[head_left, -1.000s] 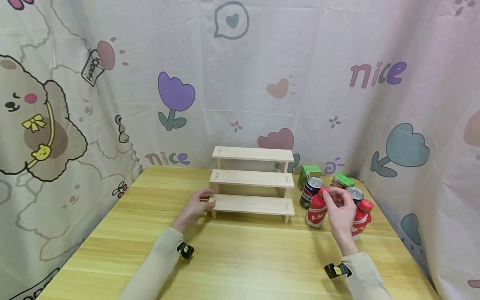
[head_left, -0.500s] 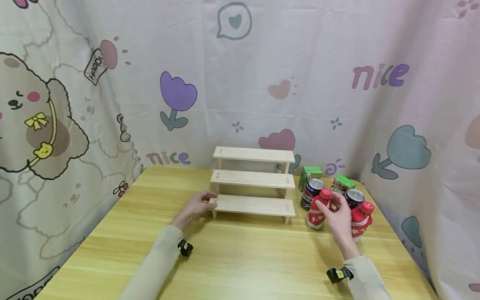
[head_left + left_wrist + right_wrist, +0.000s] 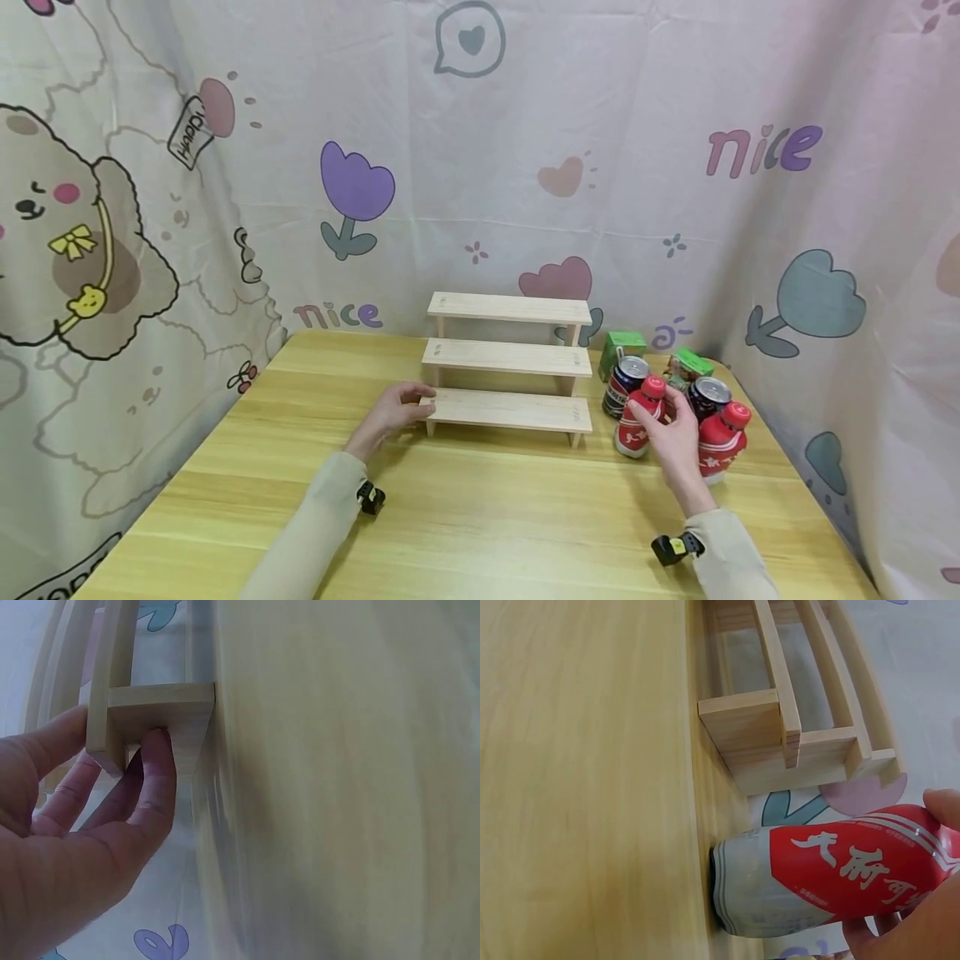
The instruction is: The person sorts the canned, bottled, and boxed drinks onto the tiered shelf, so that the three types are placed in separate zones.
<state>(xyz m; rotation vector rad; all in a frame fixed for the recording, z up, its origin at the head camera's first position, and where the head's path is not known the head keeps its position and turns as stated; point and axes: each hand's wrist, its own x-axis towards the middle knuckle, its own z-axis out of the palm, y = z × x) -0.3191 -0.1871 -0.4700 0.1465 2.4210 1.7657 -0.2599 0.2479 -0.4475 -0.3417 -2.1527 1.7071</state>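
Note:
A three-tier wooden display stand stands at the middle of the table. My left hand pinches the left end of its lowest board, thumb over the top and fingers curled beneath, as the left wrist view shows on the stand. To the right of the stand, my right hand grips a red bottle by its upper body. The bottle has a red cap and is upright on the table. In the right wrist view, the red bottle shows white lettering and a silvery lower part.
Close behind the gripped bottle is a dark can. A second red bottle and another dark can stand to its right. Two green-topped packages, a box and another pack, are at the back. A patterned curtain surrounds the table.
My right hand has slid down from the red bottle's cap to grip around its upper body. The bottle stays in place. My left hand holds the same spot on the stand.

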